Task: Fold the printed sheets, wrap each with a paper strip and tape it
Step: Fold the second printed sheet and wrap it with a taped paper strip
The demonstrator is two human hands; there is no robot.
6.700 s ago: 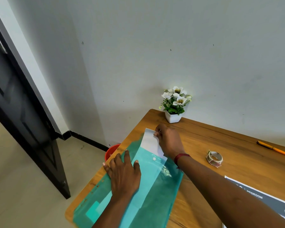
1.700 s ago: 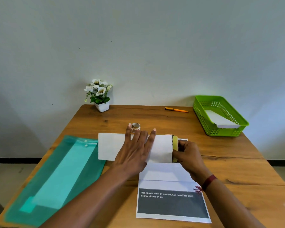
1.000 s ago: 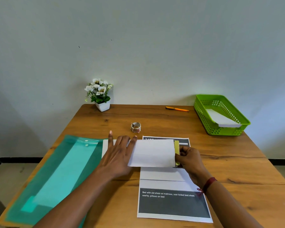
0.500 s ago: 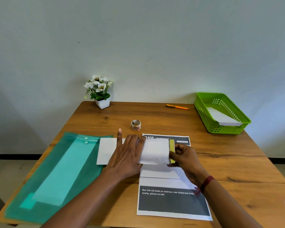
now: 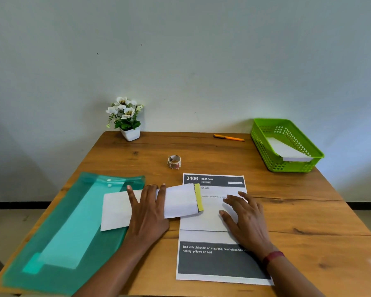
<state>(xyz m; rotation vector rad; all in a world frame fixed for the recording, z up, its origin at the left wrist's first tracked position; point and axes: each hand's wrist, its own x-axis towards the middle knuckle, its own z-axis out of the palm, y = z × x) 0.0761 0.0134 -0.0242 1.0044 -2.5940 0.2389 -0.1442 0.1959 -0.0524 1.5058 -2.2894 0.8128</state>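
Our left hand point(image 5: 147, 213) lies palm down with its fingers point(image 5: 161, 194) spread flat across the folded white sheet point(image 5: 176, 202), pinning it to the table point(image 5: 308, 221); nothing is pinched. Our right hand point(image 5: 245, 217) rests with fingers point(image 5: 234, 199) loosely splayed on the open printed sheet point(image 5: 212, 260), gripping nothing. Between the two sets of fingertips, at the folded sheet's end nearest the right hand, a yellow-green paper strip point(image 5: 198, 197) shows along the edge; whether it passes fully around the sheet we cannot tell. Under the left palm's outer side the folded sheet overlaps a teal plastic folder point(image 5: 58, 232). Beyond the fingertips, away from us, stands the tape roll point(image 5: 174, 161), untouched by either hand, so we judge that taping is not yet done for this piece. Farther out to the right, a green basket point(image 5: 263, 146) holds one white folded piece point(image 5: 287, 151), seemingly a finished one. The printed sheet under the right hand lies unfolded, creased but open, so its folding, wrapping and taping remain. An orange pen point(image 5: 228, 137) and a potted flower point(image 5: 126, 118) sit at the far edge.
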